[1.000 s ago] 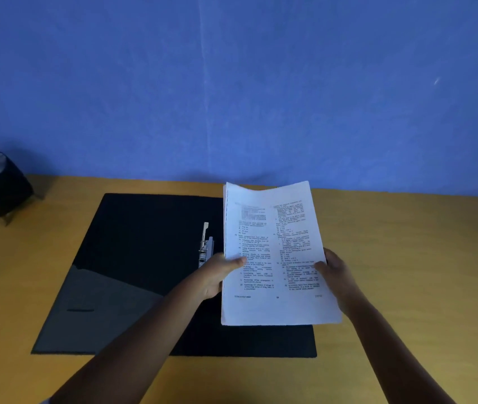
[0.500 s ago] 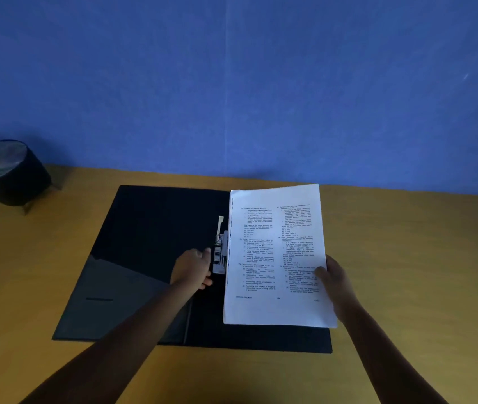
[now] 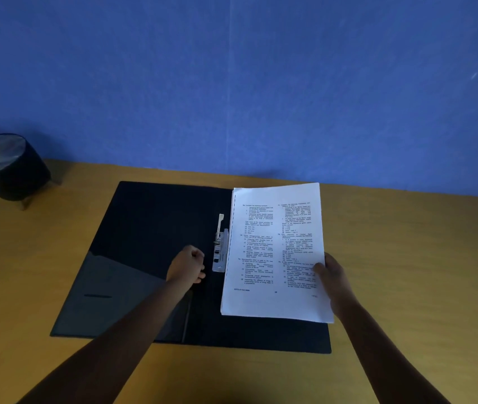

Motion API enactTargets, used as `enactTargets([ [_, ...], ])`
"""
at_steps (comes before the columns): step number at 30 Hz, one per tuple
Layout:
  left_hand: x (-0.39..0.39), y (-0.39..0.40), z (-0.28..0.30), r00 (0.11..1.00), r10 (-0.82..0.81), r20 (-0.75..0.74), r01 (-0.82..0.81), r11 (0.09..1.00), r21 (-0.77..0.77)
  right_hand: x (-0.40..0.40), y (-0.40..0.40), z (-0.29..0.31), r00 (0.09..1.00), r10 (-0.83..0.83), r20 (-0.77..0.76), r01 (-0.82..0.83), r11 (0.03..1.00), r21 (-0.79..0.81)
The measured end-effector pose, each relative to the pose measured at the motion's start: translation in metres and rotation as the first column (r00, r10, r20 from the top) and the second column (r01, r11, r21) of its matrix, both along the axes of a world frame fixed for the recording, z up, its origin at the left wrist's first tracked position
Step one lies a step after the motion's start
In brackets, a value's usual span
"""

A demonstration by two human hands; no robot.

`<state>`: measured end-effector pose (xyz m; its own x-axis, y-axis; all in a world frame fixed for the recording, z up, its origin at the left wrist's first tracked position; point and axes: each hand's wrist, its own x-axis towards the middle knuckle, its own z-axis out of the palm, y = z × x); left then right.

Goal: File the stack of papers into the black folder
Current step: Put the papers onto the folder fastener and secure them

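Note:
The black folder lies open and flat on the wooden desk. Its metal clip mechanism sits at the spine with the lever raised. A white stack of printed papers covers the folder's right half, slightly lifted. My right hand grips the stack's right edge, thumb on top. My left hand is a loose fist on the folder, just left of the clip, holding nothing that I can see.
A dark round pot with a plant stands at the desk's far left corner. A blue wall rises directly behind the desk. Bare wood lies right of the folder and along the front edge.
My left hand let go of the stack's left edge and moved left onto the folder beside the clip. The papers settled lower over the right half, held only by my right hand.

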<state>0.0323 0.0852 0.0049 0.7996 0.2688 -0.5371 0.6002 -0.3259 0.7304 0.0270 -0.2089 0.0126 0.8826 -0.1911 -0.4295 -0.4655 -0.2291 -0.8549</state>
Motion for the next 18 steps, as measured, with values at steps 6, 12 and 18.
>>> enactTargets([
  [6,0.001,0.001,-0.003,0.999,-0.037,-0.010,0.037,0.999,0.016,-0.003,-0.003,-0.003,1.000,-0.026,-0.012,0.026,0.999,0.044],
  [12,0.003,0.004,-0.004,0.999,-0.047,-0.014,0.047,0.999,0.027,0.001,0.004,-0.002,1.000,0.014,-0.007,-0.013,0.999,0.043],
  [18,0.002,0.004,-0.003,0.999,-0.044,-0.013,0.044,0.999,0.018,-0.001,0.005,-0.001,1.000,0.007,-0.001,-0.007,1.000,0.007],
])
